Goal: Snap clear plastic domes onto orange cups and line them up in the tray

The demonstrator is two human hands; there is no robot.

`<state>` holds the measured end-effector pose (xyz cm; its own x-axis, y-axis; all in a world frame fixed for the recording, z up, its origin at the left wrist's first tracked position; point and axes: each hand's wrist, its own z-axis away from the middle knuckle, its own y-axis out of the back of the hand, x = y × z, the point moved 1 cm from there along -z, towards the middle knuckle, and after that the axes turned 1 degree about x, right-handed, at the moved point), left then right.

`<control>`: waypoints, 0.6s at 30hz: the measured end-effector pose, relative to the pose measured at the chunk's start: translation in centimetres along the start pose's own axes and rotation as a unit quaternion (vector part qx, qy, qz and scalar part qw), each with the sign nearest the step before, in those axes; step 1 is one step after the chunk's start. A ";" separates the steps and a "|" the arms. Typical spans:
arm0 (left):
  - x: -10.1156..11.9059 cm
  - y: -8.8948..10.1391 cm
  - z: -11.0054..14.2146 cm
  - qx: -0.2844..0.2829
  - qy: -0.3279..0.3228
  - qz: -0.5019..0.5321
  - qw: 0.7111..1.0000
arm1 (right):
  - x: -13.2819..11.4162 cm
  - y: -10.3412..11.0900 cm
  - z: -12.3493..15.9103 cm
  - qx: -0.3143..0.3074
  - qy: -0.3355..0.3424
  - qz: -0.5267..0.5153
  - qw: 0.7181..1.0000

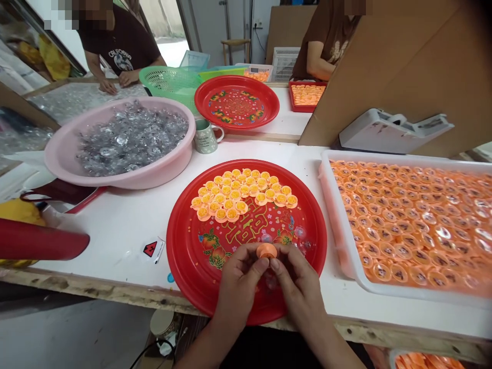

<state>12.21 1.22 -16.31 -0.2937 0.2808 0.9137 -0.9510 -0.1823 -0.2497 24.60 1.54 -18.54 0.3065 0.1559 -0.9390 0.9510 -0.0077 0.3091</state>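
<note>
Both of my hands meet over the near part of a round red tray (184,256). My left hand (239,279) and my right hand (298,279) pinch one small orange cap piece (266,250) between thumbs and fingertips. Rows of finished orange-and-yellow pieces (242,195) lie on the tray's far half. A few clear plastic domes (300,233) lie loose on the tray just beyond my right hand.
A pink basin (61,159) of clear plastic domes stands at the left. A white tray (326,174) full of orange pieces sits at the right. A mug (204,137), a second red tray (237,102), green baskets and a cardboard box lie beyond. Two other people work at the far tables.
</note>
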 end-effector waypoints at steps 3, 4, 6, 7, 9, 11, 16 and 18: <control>0.4 -0.1 -0.3 -0.017 0.074 0.100 0.992 | 0.1 0.5 -0.2 -0.022 -0.033 -0.038 0.998; 0.5 -0.1 -0.3 -0.022 0.091 0.124 0.988 | 0.1 0.7 -0.2 -0.019 -0.032 -0.041 0.998; 0.6 -0.2 -0.3 -0.025 0.103 0.145 0.984 | 0.0 1.0 -0.2 -0.005 -0.020 -0.042 0.999; 0.7 -0.2 -0.2 -0.026 0.102 0.144 0.984 | 0.0 1.2 -0.3 0.005 -0.014 -0.045 0.999; 0.6 -0.4 -0.1 -0.035 0.095 0.132 0.986 | -0.2 1.7 -0.4 0.017 -0.012 -0.061 0.998; 0.5 -0.6 0.1 -0.047 0.088 0.120 0.988 | -0.5 2.1 -0.4 0.016 -0.018 -0.083 0.996; 0.4 -0.8 0.5 -0.066 0.019 0.024 0.997 | -1.4 2.7 0.0 0.020 0.039 -0.041 0.998; 0.6 -0.5 0.5 -0.067 -0.041 -0.057 0.995 | -1.7 2.9 0.2 0.020 0.068 -0.002 0.997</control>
<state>12.60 1.00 -15.47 -0.1803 0.2144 0.9600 -0.9835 -0.0259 -0.1789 26.84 1.01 -16.04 0.2971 0.2890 -0.9101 0.9538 -0.0454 0.2970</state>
